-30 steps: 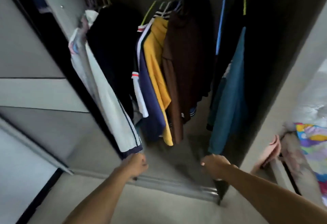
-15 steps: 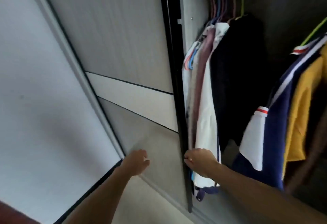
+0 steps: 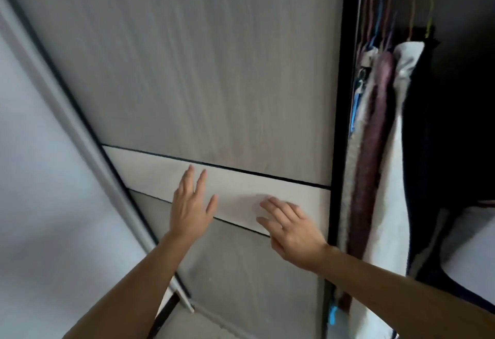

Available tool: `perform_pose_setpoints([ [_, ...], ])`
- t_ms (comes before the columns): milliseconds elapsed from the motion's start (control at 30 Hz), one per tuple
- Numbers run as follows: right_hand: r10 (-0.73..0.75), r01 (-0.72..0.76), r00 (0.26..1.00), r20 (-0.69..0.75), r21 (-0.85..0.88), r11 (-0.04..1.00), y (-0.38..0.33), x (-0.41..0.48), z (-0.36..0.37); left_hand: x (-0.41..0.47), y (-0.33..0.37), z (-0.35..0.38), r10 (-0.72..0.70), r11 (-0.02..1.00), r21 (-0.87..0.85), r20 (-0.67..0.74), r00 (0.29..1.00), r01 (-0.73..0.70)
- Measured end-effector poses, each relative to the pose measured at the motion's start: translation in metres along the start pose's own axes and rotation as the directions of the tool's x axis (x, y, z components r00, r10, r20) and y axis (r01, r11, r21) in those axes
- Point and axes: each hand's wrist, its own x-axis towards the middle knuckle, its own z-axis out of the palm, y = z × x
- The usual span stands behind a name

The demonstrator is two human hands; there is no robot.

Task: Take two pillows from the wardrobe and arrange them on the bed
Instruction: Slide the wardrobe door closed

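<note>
A: Grey wood-grain sliding door (image 3: 214, 70), nearest item. Status of hands?

B: Left hand (image 3: 191, 211) flat, fingers spread, grasping nothing, laid on the door's pale band (image 3: 241, 191). Right hand (image 3: 293, 231) likewise flat and released, fingers on the same band, just beside the door's black edge (image 3: 338, 124).

A: Next item back?

B: Hanging clothes (image 3: 375, 164) in the open section of the wardrobe (image 3: 460, 97): white, maroon and dark garments on coloured hangers (image 3: 385, 17).

A: Pillows?

B: None listed. Neither pillow is in view, nor the bed. Judged location: behind this door or elsewhere in the wardrobe; cannot tell which.

A: Progress?

B: Early. Nothing taken, nothing arranged. Remaining, by my reading: slide the door, find both pillows, carry them over, set them out.

A: Changes from half a second ago?

B: Then the right hand was closed at the door's edge by the clothes and the left hung loosely curled, lower. Both now press open on the panel, and the view has swung left.
</note>
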Motion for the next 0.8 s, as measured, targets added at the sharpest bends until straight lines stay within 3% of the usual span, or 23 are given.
perform_pose_setpoints([
  [133,0.146,-0.134,0.987,0.061,-0.174,0.976,-0.011,-0.001,0.018,0.03,-0.029,0.02,0.2,0.98,-0.002,-0.006,0.98,-0.2],
  [300,0.309,-0.299,0.95,-0.04,-0.394,0.869,-0.018,0.001,0.009,0.039,-0.051,0.039,0.389,0.921,-0.006,-0.04,0.92,-0.39],
  [533,0.43,-0.269,0.899,0.09,-0.659,0.702,-0.008,-0.033,-0.021,0.04,-0.048,0.053,0.425,0.899,-0.088,-0.063,0.903,-0.429],
  [800,0.527,-0.277,0.84,0.128,-0.733,0.621,-0.013,-0.043,-0.034,0.037,-0.046,0.048,0.503,0.85,-0.108,-0.122,0.856,-0.515],
])
